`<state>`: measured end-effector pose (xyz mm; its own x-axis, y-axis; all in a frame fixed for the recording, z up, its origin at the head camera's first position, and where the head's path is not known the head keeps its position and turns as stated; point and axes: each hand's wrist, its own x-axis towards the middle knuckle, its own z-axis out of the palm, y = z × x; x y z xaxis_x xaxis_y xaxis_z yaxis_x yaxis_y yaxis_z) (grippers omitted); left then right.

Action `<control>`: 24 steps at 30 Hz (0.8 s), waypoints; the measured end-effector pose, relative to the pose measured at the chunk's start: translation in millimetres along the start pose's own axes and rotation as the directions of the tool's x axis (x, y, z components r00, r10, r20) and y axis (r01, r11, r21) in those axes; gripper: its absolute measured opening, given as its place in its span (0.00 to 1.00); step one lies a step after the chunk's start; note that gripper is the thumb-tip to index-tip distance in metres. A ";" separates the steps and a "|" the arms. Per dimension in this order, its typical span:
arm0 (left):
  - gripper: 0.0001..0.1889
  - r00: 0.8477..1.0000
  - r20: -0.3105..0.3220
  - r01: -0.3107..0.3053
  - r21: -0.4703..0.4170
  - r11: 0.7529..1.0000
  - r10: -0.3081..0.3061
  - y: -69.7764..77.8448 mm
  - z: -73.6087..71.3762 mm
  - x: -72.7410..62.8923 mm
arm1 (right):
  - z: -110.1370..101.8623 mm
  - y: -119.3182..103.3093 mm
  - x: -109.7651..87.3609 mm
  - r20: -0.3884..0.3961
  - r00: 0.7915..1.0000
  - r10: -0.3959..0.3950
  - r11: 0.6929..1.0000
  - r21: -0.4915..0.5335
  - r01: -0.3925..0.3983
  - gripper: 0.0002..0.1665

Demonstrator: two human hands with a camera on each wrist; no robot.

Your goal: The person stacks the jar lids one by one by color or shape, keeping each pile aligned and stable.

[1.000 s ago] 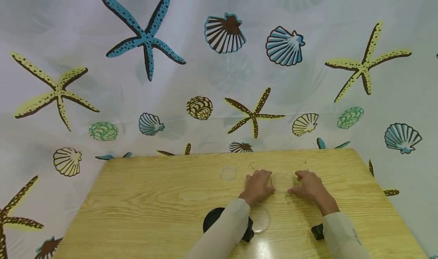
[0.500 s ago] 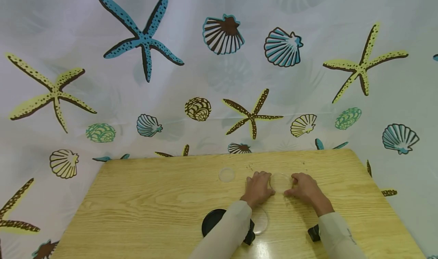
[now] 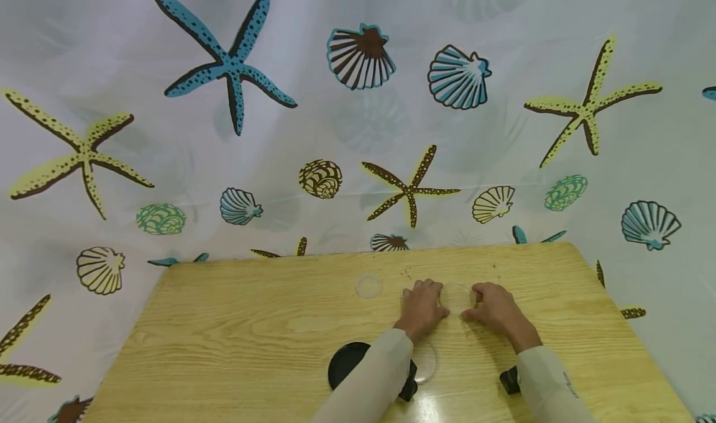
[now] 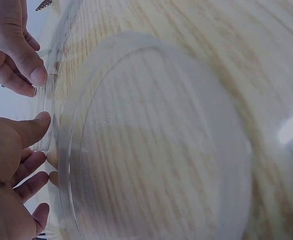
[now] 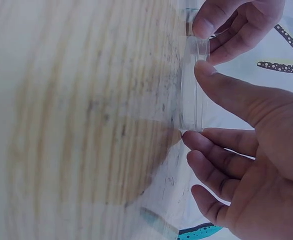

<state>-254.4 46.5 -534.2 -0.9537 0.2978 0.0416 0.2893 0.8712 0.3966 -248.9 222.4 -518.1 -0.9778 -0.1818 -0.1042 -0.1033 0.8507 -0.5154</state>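
A clear, shallow round petri dish (image 3: 455, 299) lies on the wooden table between my two hands. My left hand (image 3: 422, 310) curves round its left side, thumb toward the near edge. From the opposite side, my right hand (image 3: 496, 311) holds the rim between thumb and fingers. Seen from the right wrist, the dish (image 5: 190, 92) shows edge-on, with the right thumb (image 5: 221, 87) against its near side and the left hand (image 5: 239, 27) at its far end. In the left wrist view both hands grip the dish at the left edge.
A larger-looking clear round dish (image 4: 151, 140) lies nearer me, partly behind the left forearm. Beside it is a black round disc (image 3: 344, 362), partly covered by the left sleeve (image 3: 371, 373). A smaller clear disc (image 3: 368, 286) lies farther back. A patterned curtain (image 3: 313, 112) hangs behind the table.
My right hand has moved slightly left, so its thumb and fingers now meet the dish's right rim. The left hand stays at its left side. The head view has shifted slightly.
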 end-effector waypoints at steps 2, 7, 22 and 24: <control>0.26 1.000 -0.004 -0.002 0.005 1.000 0.002 -0.1 1.2 -0.1 | -0.4 0.2 -0.1 -0.001 1.000 -0.004 1.000 -0.009 0.004 0.19; 0.25 1.000 -0.013 -0.004 0.013 1.000 0.004 -0.3 3.0 -1.6 | -1.6 -0.4 -0.1 0.001 1.000 -0.017 0.999 -0.041 0.017 0.21; 0.25 1.000 -0.029 -0.007 -0.030 1.000 0.006 -0.6 -2.2 -3.9 | -2.4 -2.9 -2.1 -0.007 0.999 -0.041 0.996 -0.080 0.040 0.20; 0.25 0.999 -0.035 -0.014 -0.043 0.999 0.013 -1.0 -3.5 -4.2 | -3.2 -2.9 -2.8 -0.010 0.999 -0.054 0.995 -0.080 0.053 0.20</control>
<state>-250.9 43.1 -531.6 -0.9522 0.2950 0.0791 0.2993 0.8492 0.4351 -246.5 222.0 -513.6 -0.9727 -0.2221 -0.0679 -0.1687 0.8766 -0.4507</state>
